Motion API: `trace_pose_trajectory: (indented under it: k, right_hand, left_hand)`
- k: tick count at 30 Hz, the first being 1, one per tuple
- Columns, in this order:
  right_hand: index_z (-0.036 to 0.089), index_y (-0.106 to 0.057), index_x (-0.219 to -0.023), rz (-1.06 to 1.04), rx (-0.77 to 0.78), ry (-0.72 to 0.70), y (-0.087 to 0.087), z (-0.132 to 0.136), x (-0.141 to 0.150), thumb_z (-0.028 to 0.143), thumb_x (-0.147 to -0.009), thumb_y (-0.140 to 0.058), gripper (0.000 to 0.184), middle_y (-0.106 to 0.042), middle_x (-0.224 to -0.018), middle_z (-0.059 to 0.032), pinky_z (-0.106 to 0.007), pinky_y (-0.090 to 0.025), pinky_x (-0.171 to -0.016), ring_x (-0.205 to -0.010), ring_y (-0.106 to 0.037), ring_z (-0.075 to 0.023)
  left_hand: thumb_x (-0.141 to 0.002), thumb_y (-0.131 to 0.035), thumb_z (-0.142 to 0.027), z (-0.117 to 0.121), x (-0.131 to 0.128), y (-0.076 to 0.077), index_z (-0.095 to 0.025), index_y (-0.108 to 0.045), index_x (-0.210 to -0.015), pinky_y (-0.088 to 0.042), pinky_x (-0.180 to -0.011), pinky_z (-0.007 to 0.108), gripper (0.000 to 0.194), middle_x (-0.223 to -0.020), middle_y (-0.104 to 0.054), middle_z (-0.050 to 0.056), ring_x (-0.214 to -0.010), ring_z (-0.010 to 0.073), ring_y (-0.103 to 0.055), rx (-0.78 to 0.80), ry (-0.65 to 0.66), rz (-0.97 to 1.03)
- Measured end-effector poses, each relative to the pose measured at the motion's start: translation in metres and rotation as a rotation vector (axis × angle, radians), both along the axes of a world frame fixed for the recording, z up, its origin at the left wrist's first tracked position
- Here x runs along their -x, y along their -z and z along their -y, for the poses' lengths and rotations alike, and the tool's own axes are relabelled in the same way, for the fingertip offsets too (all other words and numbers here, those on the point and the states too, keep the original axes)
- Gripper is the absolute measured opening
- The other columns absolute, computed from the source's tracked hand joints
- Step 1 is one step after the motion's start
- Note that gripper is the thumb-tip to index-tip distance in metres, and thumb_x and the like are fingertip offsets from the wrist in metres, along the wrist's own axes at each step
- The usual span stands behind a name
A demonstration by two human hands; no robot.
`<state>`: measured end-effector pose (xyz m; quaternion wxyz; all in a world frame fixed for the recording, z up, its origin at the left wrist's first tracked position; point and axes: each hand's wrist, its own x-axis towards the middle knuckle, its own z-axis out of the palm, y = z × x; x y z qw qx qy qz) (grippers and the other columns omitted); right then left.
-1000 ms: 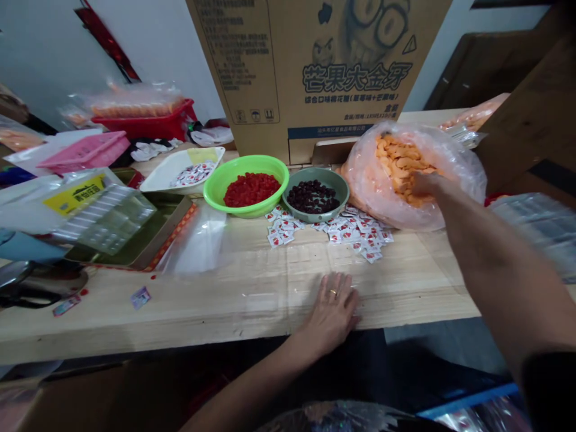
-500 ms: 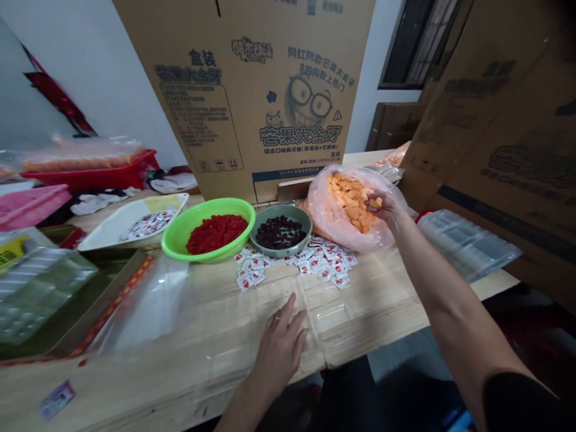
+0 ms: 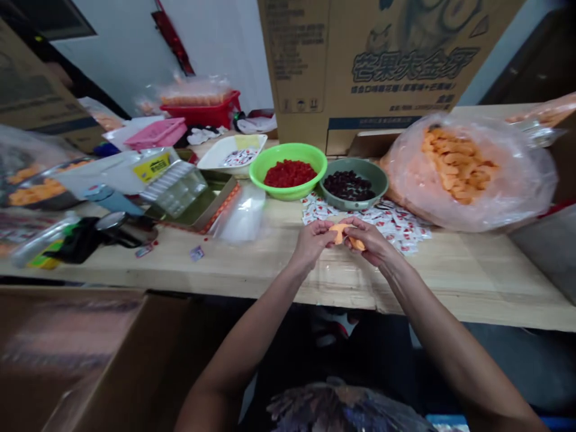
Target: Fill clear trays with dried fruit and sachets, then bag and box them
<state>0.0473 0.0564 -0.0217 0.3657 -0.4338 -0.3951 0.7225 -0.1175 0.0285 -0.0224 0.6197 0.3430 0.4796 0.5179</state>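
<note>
One orange candy (image 3: 338,233) between two hands (image 3: 366,240)

wall: white (image 3: 121,48) | on wall: red hanging ornament (image 3: 173,39) | surface: pale wood (image 3: 472,282) | behind: upright printed carton (image 3: 382,72) | near side: brown carton (image 3: 90,354)

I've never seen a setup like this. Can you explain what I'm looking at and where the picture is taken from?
This picture comes from a camera worn on a person's head, looking forward and down, so their arms reach in from the bottom. There's no machine, just two bare hands. The left hand and right hand hold an orange piece between their fingers. On the wooden table are a clear plastic bag of similar orange pieces, a green bowl of red pieces, a grey-green bowl of dark pieces, and scattered small sachets.
</note>
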Motion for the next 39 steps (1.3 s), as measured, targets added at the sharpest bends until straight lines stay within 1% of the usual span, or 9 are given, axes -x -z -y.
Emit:
trace_pose_trajectory:
  k: [2,5,9,14,17,22,27,35,39]
  right_hand:
    - [0.019,-0.062,-0.098,-0.006,0.131,0.076,0.002,0.001,0.003,0.027,-0.068,-0.075,0.033,-0.067,-0.071,-0.0045,-0.017,-0.029,-0.036,-0.049,-0.052,-0.0119]
    - [0.014,-0.066,-0.098,-0.063,0.328,0.123,0.003,0.005,0.001,0.021,-0.066,-0.067,0.033,-0.07,-0.081,-0.0118,-0.022,-0.046,-0.047,-0.066,-0.062,-0.018]
    - [0.015,-0.073,-0.089,-0.055,0.268,0.043,0.003,0.022,0.007,0.01,-0.053,-0.07,0.036,-0.068,-0.091,-0.0081,-0.024,-0.05,-0.062,-0.078,-0.06,-0.016]
    - [0.018,-0.074,-0.092,-0.008,0.166,-0.195,0.007,0.04,0.032,0.013,-0.047,-0.068,0.046,-0.064,-0.093,-0.0026,-0.024,-0.043,-0.067,-0.081,-0.054,-0.014]
    - [0.019,-0.069,-0.101,0.137,0.037,-0.292,0.012,0.049,0.048,0.019,-0.054,-0.071,0.047,-0.06,-0.086,0.0003,-0.025,-0.038,-0.064,-0.075,-0.05,-0.0136]
    - [0.023,-0.057,-0.107,0.401,-0.183,-0.348,0.026,0.064,0.067,0.031,-0.074,-0.065,0.035,-0.054,-0.077,0.0049,-0.026,-0.034,-0.059,-0.065,-0.045,-0.0138]
    - [0.021,-0.062,-0.104,0.581,-0.417,-0.428,0.037,0.068,0.077,0.02,-0.076,-0.052,0.03,-0.063,-0.093,-0.0012,-0.031,-0.042,-0.076,-0.085,-0.057,-0.0193]
    - [0.023,-0.06,-0.111,0.641,-0.541,-0.198,0.053,0.063,0.069,0.023,-0.081,-0.053,0.031,-0.062,-0.092,-0.0019,-0.033,-0.044,-0.07,-0.077,-0.057,-0.0192]
    - [0.023,-0.063,-0.104,0.573,-0.614,-0.193,0.052,0.062,0.064,0.02,-0.082,-0.052,0.025,-0.062,-0.102,-0.0041,-0.032,-0.045,-0.074,-0.091,-0.059,-0.0209]
  left_hand:
    - [-0.062,-0.076,-0.022,0.01,0.032,0.002,-0.013,-0.061,-0.085,-0.049,-0.062,0.022,0.03,-0.074,-0.066,0.002,-0.064,0.0108,-0.061,0.021,-0.109,-0.02]
    - [-0.06,-0.074,-0.021,0.029,0.083,0.0,-0.015,-0.059,-0.097,-0.053,-0.065,0.025,0.04,-0.075,-0.065,-0.002,-0.067,0.0128,-0.065,0.049,-0.269,-0.099]
    - [-0.062,-0.072,-0.024,0.063,0.123,0.004,-0.013,-0.065,-0.106,-0.055,-0.068,0.027,0.046,-0.081,-0.065,0.0,-0.072,0.0143,-0.066,0.138,-0.203,-0.272]
    - [-0.065,-0.072,-0.027,0.087,0.12,0.032,-0.012,-0.069,-0.096,-0.041,-0.058,0.021,0.035,-0.074,-0.061,-0.001,-0.063,0.0095,-0.054,0.094,-0.016,-0.476]
    - [-0.067,-0.069,-0.023,0.087,0.118,0.045,-0.013,-0.07,-0.094,-0.037,-0.058,0.021,0.028,-0.072,-0.061,-0.002,-0.064,0.01,-0.052,0.02,0.052,-0.611]
    - [-0.071,-0.064,-0.02,0.085,0.124,0.043,-0.015,-0.072,-0.1,-0.041,-0.061,0.022,0.03,-0.08,-0.068,0.0,-0.068,0.0127,-0.059,-0.028,0.16,-0.691]
    - [-0.075,-0.062,-0.019,0.085,0.127,0.04,-0.016,-0.073,-0.102,-0.041,-0.061,0.023,0.03,-0.079,-0.068,0.0,-0.069,0.0137,-0.059,-0.034,0.256,-0.756]
    - [-0.078,-0.062,-0.011,0.094,0.117,0.053,-0.016,-0.074,-0.098,-0.05,-0.076,0.027,0.024,-0.103,-0.057,0.006,-0.086,0.0163,-0.061,-0.212,0.208,-1.065]
    - [-0.084,-0.056,-0.009,0.105,0.11,0.059,-0.02,-0.068,-0.121,-0.053,-0.086,0.034,0.041,-0.116,-0.053,0.009,-0.098,0.0197,-0.059,-0.331,0.217,-1.217]
